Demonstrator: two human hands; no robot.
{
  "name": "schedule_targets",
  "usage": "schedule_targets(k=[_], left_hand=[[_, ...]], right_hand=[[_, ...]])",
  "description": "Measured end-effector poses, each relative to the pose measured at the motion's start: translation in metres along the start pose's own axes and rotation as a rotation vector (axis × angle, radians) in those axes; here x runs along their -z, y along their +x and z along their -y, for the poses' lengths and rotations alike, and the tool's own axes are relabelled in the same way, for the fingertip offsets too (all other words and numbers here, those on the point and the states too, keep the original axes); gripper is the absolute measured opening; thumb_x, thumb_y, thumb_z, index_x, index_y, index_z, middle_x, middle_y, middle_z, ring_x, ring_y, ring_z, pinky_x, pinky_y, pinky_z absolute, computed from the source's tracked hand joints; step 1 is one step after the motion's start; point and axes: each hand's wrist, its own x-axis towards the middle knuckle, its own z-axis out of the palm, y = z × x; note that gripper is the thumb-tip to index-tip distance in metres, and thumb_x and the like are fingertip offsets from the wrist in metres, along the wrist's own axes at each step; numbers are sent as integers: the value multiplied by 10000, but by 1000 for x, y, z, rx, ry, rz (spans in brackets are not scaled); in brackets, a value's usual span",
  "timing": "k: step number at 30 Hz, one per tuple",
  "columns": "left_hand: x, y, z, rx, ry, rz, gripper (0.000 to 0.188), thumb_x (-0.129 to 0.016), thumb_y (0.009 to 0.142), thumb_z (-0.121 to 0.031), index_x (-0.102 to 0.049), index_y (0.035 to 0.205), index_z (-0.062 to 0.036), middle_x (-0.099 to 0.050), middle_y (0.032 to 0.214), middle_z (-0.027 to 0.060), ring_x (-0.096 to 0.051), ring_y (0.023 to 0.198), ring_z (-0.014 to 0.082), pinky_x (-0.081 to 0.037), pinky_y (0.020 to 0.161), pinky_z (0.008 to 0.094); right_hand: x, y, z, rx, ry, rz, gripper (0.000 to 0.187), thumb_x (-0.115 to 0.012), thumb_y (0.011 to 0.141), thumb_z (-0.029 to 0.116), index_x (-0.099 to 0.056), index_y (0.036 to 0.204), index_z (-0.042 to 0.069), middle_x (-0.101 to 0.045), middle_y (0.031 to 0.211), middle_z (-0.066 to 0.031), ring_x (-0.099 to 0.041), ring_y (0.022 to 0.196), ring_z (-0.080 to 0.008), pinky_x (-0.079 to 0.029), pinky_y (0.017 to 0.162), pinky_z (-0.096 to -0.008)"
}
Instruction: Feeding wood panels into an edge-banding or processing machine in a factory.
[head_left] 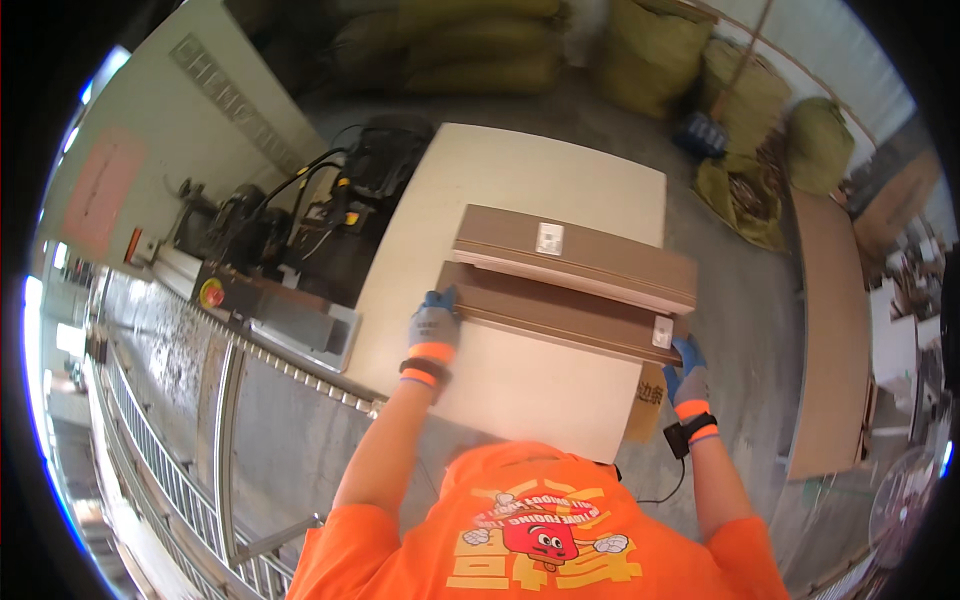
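Note:
A long, narrow brown board [560, 312] with a small white label near its right end lies across the pale board surface in front of me. My left hand [434, 325], in a grey and blue work glove with an orange cuff, grips its left end. At the opposite end my right hand [688, 378], gloved the same way, has its fingers closed on the corner. Just behind lies a stack of similar brown boards [580, 245], with a white label on the top one. A dark gap shows between the stack and the held board.
The pale board surface [540, 385] is beneath the boards. To the left stands a machine [270, 230] with dark motors, a red button [212, 293] and a metal conveyor rail. Stuffed green sacks [655, 55] line the back. A long brown panel [832, 330] lies at the right.

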Motion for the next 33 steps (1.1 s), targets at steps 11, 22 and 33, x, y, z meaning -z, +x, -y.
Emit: schedule_targets(k=[11,22,33], left_hand=[[-10,-172,-5,-215,-95,104,285,-534,961,-362,-633,1072,-119,-653,1068,115,-606,979,330,-507,866,423],[11,-256,36,70,-492,142,323,-617,889,-252,-619,1162,-81,-654,1070,201,-624,995,408,-513,853,474],[35,-233,67,36,-340,-19,355,-591,929,-242,-630,1242,-78,-685,1081,210,-655,963,396,-529,849,457]], right_hand=[[-16,28,218,701,169,343,554,-785,778,263,-589,1267,92,-552,1331,-169,-537,1206,-388,-445,1012,-495],[-192,45,386,837,-113,545,926,-769,734,528,-401,1489,138,-300,1559,-265,-345,1399,-466,-329,1135,-530],[-171,21,320,608,-217,578,926,-802,709,449,-401,1487,148,-370,1493,-280,-426,1314,-473,-370,1082,-531]])
